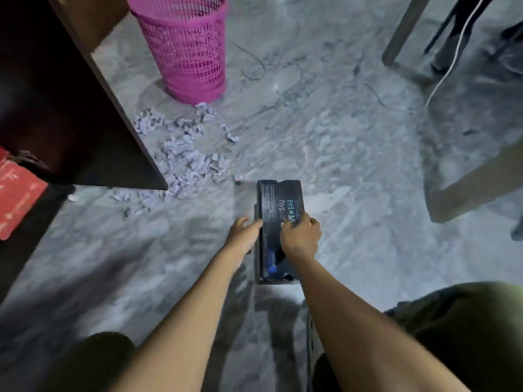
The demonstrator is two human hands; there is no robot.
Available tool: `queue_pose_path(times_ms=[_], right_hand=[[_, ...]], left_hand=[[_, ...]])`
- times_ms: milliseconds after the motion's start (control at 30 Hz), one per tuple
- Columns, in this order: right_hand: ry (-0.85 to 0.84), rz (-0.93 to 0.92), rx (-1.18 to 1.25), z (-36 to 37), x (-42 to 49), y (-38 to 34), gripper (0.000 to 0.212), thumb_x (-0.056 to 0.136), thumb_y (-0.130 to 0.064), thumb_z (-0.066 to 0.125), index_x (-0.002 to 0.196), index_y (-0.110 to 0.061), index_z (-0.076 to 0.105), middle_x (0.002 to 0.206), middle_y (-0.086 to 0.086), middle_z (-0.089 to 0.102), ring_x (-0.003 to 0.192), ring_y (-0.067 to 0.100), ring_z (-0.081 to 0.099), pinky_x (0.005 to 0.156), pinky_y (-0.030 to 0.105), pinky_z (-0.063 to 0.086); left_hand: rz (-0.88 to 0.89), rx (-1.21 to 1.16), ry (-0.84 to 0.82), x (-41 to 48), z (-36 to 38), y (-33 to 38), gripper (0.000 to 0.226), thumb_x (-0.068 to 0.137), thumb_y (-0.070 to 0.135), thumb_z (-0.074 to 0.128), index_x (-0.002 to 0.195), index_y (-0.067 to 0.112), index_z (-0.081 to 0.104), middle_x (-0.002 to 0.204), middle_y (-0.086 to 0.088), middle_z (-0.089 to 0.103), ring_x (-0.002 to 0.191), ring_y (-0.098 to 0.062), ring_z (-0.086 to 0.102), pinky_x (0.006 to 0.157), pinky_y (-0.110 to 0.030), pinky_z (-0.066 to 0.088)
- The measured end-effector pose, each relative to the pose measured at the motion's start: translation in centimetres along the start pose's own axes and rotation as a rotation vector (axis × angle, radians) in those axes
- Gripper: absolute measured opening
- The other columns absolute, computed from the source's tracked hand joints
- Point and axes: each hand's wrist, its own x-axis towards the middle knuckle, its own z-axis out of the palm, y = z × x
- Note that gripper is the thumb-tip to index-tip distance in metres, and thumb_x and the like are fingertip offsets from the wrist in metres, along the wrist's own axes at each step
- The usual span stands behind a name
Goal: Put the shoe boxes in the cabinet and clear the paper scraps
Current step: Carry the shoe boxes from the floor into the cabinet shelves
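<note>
Nearest, the left hand (pixel 244 233) presses spread fingers against the dark shoe box's (pixel 278 230) side, while the right hand (pixel 300 236) lies curled over its lid. It looks best lifted level, squeezing both sides. Beyond lie paper scraps (pixel 184 159) by the cabinet (pixel 85 114), then the pink basket (pixel 184 46)

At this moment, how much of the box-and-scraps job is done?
Done, possibly: a red box sits at the left by the dark cabinet, though whether it is shelved is unclear. In hand: both the left hand and right hand are on the black shoe box on the floor. Left: the paper scraps lie scattered near the pink basket.
</note>
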Motion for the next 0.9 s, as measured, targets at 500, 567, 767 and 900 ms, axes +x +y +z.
queue_pose_path(times_ms=[500, 567, 767, 900], right_hand=[[-0.218, 0.079, 0.396, 1.5, 4.3, 8.2, 0.038, 0.095, -0.046, 0.054, 0.129, -0.029, 0.058, 0.115, -0.003, 0.068, 0.099, 0.010, 0.065, 0.092, 0.032, 0.050], [-0.319, 0.030, 0.433, 1.7, 4.2, 8.5, 0.030, 0.098, -0.044, 0.050, 0.124, -0.038, 0.062, 0.112, -0.010, 0.072, 0.101, 0.006, 0.067, 0.091, 0.028, 0.051], [-0.416, -0.033, 0.500, 0.7, 3.3, 6.9, 0.025, 0.099, -0.038, 0.051, 0.119, -0.035, 0.066, 0.106, -0.010, 0.075, 0.099, 0.011, 0.070, 0.086, 0.028, 0.052], [-0.510, -0.131, 0.484, -0.4, 2.4, 2.9, 0.024, 0.097, -0.037, 0.055, 0.116, -0.032, 0.070, 0.108, -0.007, 0.075, 0.101, 0.012, 0.070, 0.092, 0.033, 0.053]], left_hand=[[-0.091, -0.196, -0.157, 5.9, 2.3, -9.0, 0.054, 0.083, 0.059, 0.064, 0.119, 0.019, 0.061, 0.100, -0.001, 0.077, 0.089, -0.018, 0.074, 0.068, -0.029, 0.054], [-0.085, -0.206, -0.167, 5.8, 2.5, -9.1, 0.045, 0.087, 0.055, 0.062, 0.117, 0.022, 0.060, 0.099, 0.002, 0.077, 0.086, -0.016, 0.074, 0.067, -0.029, 0.054], [-0.068, -0.383, -0.081, 3.7, 2.1, -8.2, 0.044, 0.081, 0.048, 0.072, 0.106, 0.019, 0.049, 0.101, -0.006, 0.073, 0.081, -0.020, 0.072, 0.063, -0.032, 0.054], [0.024, -0.348, -0.014, 1.4, -0.6, -6.7, 0.042, 0.082, 0.049, 0.070, 0.102, 0.021, 0.047, 0.100, -0.001, 0.069, 0.085, -0.019, 0.068, 0.076, -0.039, 0.052]])
